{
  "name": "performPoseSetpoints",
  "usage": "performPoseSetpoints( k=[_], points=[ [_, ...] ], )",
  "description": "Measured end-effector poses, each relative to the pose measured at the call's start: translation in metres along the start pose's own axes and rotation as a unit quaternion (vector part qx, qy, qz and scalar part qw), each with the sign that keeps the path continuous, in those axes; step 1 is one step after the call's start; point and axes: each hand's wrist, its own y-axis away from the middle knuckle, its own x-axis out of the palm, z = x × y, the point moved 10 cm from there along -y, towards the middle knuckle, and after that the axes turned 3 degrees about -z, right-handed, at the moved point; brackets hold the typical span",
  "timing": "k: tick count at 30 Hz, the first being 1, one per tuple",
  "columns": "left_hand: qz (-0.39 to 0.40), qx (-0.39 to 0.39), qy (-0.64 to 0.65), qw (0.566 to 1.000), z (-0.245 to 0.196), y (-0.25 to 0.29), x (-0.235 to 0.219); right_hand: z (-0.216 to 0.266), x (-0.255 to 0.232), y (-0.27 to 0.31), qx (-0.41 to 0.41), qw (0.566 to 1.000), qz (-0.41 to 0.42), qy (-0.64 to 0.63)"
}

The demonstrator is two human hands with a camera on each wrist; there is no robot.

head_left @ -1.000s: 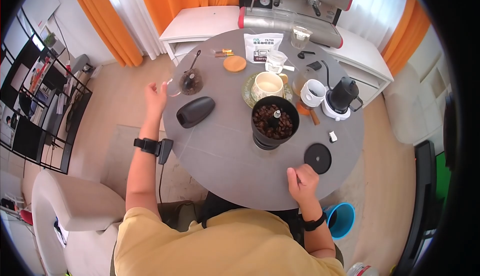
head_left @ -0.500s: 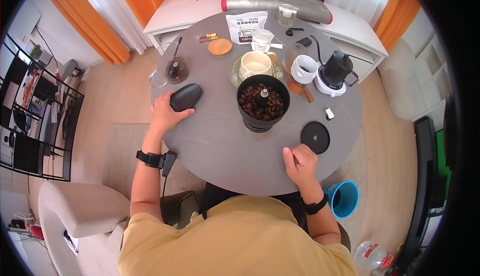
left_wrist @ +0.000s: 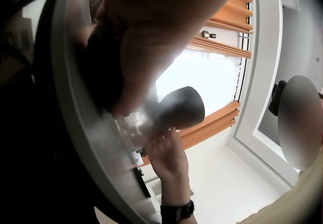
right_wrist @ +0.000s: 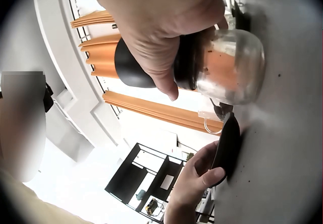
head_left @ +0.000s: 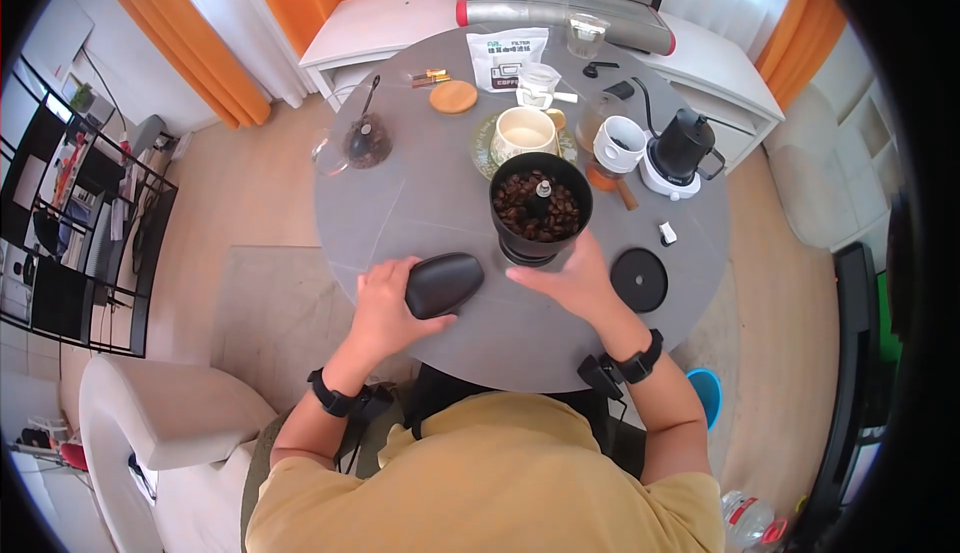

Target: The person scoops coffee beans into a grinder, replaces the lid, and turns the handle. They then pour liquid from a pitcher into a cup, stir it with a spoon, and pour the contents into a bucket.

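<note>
My left hand grips a smooth black oval object at the table's near left, fingers behind it and thumb along the near side. In the right wrist view the black oval is tilted on edge beside the left hand. A black grinder full of dark beans stands upright to its right. My right hand is at the grinder's near right side, thumb extended across the front. The right wrist view shows the right hand spread around the dark body, above the clear glass base; some fingers are hidden.
Right of the grinder lie a black round lid and a small white item. Behind stand a cream cup, a white cup, a black kettle and a coffee bag. A glass vessel of beans stands back left.
My left hand has come down to the black oval and brought it right and nearer. My right hand has left its spot by the lid, moving up and left to the grinder, its fingers uncurled.
</note>
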Motion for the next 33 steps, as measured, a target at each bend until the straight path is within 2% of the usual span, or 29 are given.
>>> performPoseSetpoints(
  k=[1,3,5,7,8,10,11,13,14,15,16,17,19,20,22,23,25,26,28,29,30,31,32,33],
  points=[
    [0.02,0.0,-0.002,1.0,-0.003,-0.001,0.002,-0.002,0.011,-0.004,0.021,0.996,0.03,-0.078],
    [0.04,0.003,-0.005,0.999,0.003,-0.007,0.003,-0.003,0.016,-0.008,0.031,0.993,0.022,-0.112],
    [-0.052,-0.006,0.045,0.998,0.039,-0.027,-0.011,-0.005,0.016,-0.009,0.042,0.989,0.011,-0.143],
    [-0.187,-0.079,0.119,0.972,0.097,-0.058,-0.036,-0.003,0.01,-0.008,0.03,0.989,-0.018,-0.142],
    [-0.228,-0.055,0.132,0.963,0.121,-0.077,-0.046,-0.006,0.009,-0.007,0.029,0.989,-0.021,-0.142],
    [-0.328,-0.098,-0.025,0.939,0.188,-0.098,-0.058,-0.012,0.003,-0.006,0.028,0.984,-0.039,-0.173],
    [-0.328,-0.095,-0.023,0.94,0.192,-0.108,-0.067,-0.011,-0.002,-0.005,0.027,0.984,-0.042,-0.172],
    [-0.224,-0.134,0.104,0.96,0.211,-0.132,-0.055,-0.007,-0.021,-0.003,0.023,0.984,-0.086,-0.157],
    [-0.224,-0.132,0.107,0.96,0.214,-0.138,-0.057,-0.006,-0.027,-0.002,0.023,0.984,-0.088,-0.155],
    [-0.203,-0.174,0.189,0.945,0.226,-0.141,-0.049,-0.007,-0.038,-0.001,0.026,0.981,-0.114,-0.157],
    [-0.18,-0.216,0.27,0.921,0.227,-0.141,-0.041,-0.009,-0.048,0.002,0.029,0.977,-0.14,-0.159],
    [-0.178,-0.217,0.271,0.921,0.22,-0.139,-0.04,-0.014,-0.054,0.003,0.049,0.973,-0.148,-0.168],
    [-0.118,-0.215,0.367,0.898,0.201,-0.135,-0.025,-0.017,-0.065,0.003,0.053,0.977,-0.146,-0.144],
    [-0.117,-0.217,0.367,0.897,0.203,-0.132,-0.023,-0.019,-0.071,0.003,0.056,0.98,-0.144,-0.122],
    [-0.066,-0.221,0.329,0.916,0.204,-0.127,-0.013,-0.03,-0.078,0.003,0.068,0.98,-0.149,-0.111],
    [-0.064,-0.223,0.33,0.915,0.204,-0.123,-0.009,-0.029,-0.081,0.003,0.065,0.98,-0.152,-0.107],
    [-0.125,-0.204,0.377,0.895,0.2,-0.113,-0.013,-0.038,-0.085,0.005,0.084,0.979,-0.148,-0.113],
    [-0.124,-0.205,0.378,0.894,0.189,-0.108,-0.014,-0.037,-0.084,0.006,0.086,0.979,-0.148,-0.112],
    [-0.177,-0.208,0.356,0.894,0.169,-0.093,-0.029,-0.009,-0.109,0.019,-0.026,0.957,-0.285,-0.046],
    [-0.176,-0.211,0.356,0.893,0.162,-0.087,-0.031,-0.006,-0.11,0.025,-0.024,0.958,-0.282,-0.046],
    [-0.187,-0.203,0.375,0.885,0.154,-0.081,-0.035,0.017,-0.122,0.045,-0.092,0.93,-0.348,0.071],
    [-0.198,-0.195,0.393,0.877,0.15,-0.074,-0.039,0.042,-0.125,0.066,-0.158,0.881,-0.405,0.186],
    [-0.198,-0.199,0.393,0.876,0.151,-0.066,-0.042,0.047,-0.123,0.074,-0.156,0.883,-0.401,0.187],
    [-0.19,-0.181,0.363,0.894,0.148,-0.059,-0.047,0.059,-0.099,0.074,-0.197,0.909,-0.301,0.21]
  ],
)
